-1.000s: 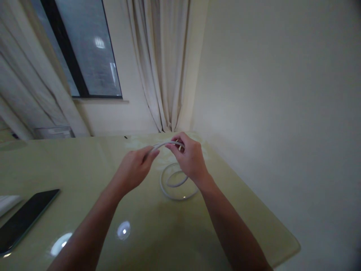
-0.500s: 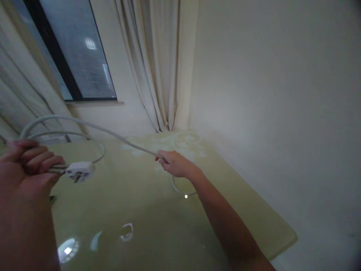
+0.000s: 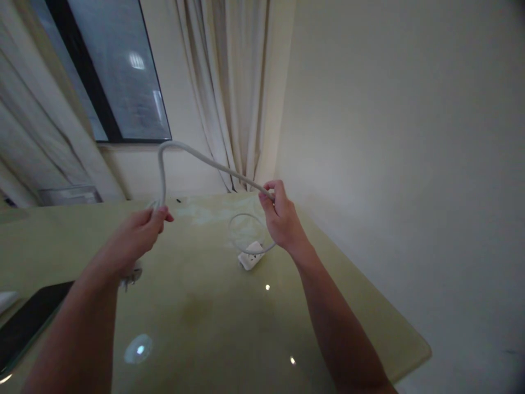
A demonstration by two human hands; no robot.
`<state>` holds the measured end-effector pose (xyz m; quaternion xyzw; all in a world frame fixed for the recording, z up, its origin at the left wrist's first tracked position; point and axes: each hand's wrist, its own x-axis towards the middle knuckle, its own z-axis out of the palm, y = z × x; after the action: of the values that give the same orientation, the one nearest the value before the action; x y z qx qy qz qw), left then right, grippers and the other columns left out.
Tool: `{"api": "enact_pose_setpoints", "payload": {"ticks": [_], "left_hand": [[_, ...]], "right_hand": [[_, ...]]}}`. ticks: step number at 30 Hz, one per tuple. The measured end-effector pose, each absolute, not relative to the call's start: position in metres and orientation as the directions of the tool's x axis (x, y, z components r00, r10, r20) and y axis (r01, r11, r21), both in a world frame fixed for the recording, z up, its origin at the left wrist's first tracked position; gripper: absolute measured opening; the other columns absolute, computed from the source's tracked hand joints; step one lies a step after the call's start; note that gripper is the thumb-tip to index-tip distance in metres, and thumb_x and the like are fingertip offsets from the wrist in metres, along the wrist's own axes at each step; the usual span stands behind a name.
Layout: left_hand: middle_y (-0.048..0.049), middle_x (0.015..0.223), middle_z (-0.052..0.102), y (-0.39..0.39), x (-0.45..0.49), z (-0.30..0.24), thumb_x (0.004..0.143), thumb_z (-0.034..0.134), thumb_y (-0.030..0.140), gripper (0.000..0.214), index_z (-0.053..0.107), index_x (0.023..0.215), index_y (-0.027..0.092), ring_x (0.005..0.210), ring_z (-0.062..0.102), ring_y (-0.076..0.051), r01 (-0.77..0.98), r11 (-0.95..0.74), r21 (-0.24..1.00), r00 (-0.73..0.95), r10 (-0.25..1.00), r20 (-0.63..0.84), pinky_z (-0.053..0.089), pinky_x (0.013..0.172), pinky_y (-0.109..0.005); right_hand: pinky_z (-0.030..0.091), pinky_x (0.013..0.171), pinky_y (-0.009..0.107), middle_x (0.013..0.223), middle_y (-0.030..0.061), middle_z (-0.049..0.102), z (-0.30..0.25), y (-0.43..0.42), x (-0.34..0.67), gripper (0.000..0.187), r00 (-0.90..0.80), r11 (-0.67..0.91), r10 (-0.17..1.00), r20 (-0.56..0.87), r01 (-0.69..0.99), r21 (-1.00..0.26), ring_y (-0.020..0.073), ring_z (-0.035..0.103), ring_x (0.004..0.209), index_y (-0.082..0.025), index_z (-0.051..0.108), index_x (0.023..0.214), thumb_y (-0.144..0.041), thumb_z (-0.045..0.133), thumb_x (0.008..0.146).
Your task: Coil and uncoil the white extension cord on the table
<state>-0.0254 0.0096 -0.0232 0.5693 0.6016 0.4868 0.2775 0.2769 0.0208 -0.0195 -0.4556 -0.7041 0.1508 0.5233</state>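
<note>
A white power cable (image 3: 192, 155) arches in the air between my two hands above a glossy yellow-green table (image 3: 205, 306). My left hand (image 3: 137, 236) is closed on one end of the cable; a white plug (image 3: 131, 276) hangs just below that hand. My right hand (image 3: 281, 216) pinches the cable farther along. From it the cable drops in a loop (image 3: 246, 232) to a white socket block (image 3: 251, 255) lying on the table.
A dark phone or tablet (image 3: 28, 320) lies at the table's left edge, with something white beside it at the far left. Behind the table are a window (image 3: 110, 71), pale curtains (image 3: 229, 93) and a plain wall (image 3: 389, 137). The table's right corner (image 3: 422, 345) is near.
My left hand has swung from the near left back toward the middle, still gripping the cable. My right hand has risen, lifting the coil so the socket block now shows on the table.
</note>
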Motion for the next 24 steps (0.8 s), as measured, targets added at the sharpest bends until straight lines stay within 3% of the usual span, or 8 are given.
{"api": "enact_pose_setpoints", "payload": {"ticks": [4, 9, 15, 19, 24], "left_hand": [[0.0050, 0.060, 0.042, 0.005, -0.011, -0.023, 0.091, 0.060, 0.060, 0.044, 0.067, 0.083, 0.017, 0.052, 0.035, -0.011, 0.508, -0.081, 0.858, -0.087, 0.986, 0.145, 0.028, 0.045, -0.022], [0.0066, 0.062, 0.037, -0.004, -0.001, -0.015, 0.079, 0.073, 0.073, 0.056, 0.064, 0.080, 0.017, 0.051, 0.028, -0.008, 0.246, -0.052, 0.968, 0.085, 0.996, 0.032, 0.022, 0.043, -0.018], [0.0063, 0.065, 0.039, -0.006, 0.006, -0.017, 0.069, 0.091, 0.055, 0.049, 0.069, 0.084, 0.015, 0.050, 0.025, -0.004, -0.052, 0.017, 0.999, 0.233, 0.972, -0.004, 0.021, 0.039, -0.014], [0.0044, 0.069, 0.044, -0.003, 0.011, -0.026, 0.072, 0.092, 0.040, 0.041, 0.073, 0.099, 0.016, 0.054, 0.033, -0.005, -0.087, -0.042, 0.995, 0.247, 0.967, 0.062, 0.026, 0.043, -0.013], [0.0033, 0.072, 0.047, -0.001, 0.005, -0.034, 0.082, 0.085, 0.041, 0.041, 0.074, 0.114, 0.019, 0.055, 0.034, -0.006, -0.024, -0.106, 0.994, 0.353, 0.929, 0.108, 0.026, 0.045, -0.015]], "right_hand": [[0.030, 0.063, 0.029, 0.067, -0.0062, 0.052, -0.018, 0.013, 0.267, 0.019, -0.053, 0.449, 0.848, 0.528, 0.603, -0.660, 0.0181, 0.052, 0.059, -0.027, 0.044, 0.116, -0.044, 0.042, 0.108], [0.029, 0.063, 0.030, 0.075, 0.0001, 0.063, -0.021, 0.008, 0.256, 0.019, -0.127, 0.321, 0.930, 0.345, 0.737, -0.594, 0.0221, 0.059, 0.067, -0.025, 0.044, 0.118, -0.042, 0.043, 0.109], [0.032, 0.064, 0.030, 0.096, 0.0091, 0.074, -0.026, -0.005, 0.237, 0.021, -0.255, 0.309, 0.951, 0.176, 0.823, -0.477, 0.0250, 0.068, 0.079, -0.024, 0.046, 0.118, -0.043, 0.043, 0.110], [0.032, 0.065, 0.030, 0.099, 0.0102, 0.076, -0.026, -0.008, 0.230, 0.021, -0.269, 0.318, 0.947, 0.175, 0.857, -0.406, 0.0242, 0.068, 0.081, -0.024, 0.050, 0.119, -0.040, 0.041, 0.110], [0.032, 0.067, 0.029, 0.098, 0.0074, 0.077, -0.025, 0.001, 0.237, 0.018, -0.230, 0.323, 0.940, 0.253, 0.838, -0.440, 0.0216, 0.067, 0.086, -0.025, 0.058, 0.114, -0.036, 0.046, 0.108]]}}
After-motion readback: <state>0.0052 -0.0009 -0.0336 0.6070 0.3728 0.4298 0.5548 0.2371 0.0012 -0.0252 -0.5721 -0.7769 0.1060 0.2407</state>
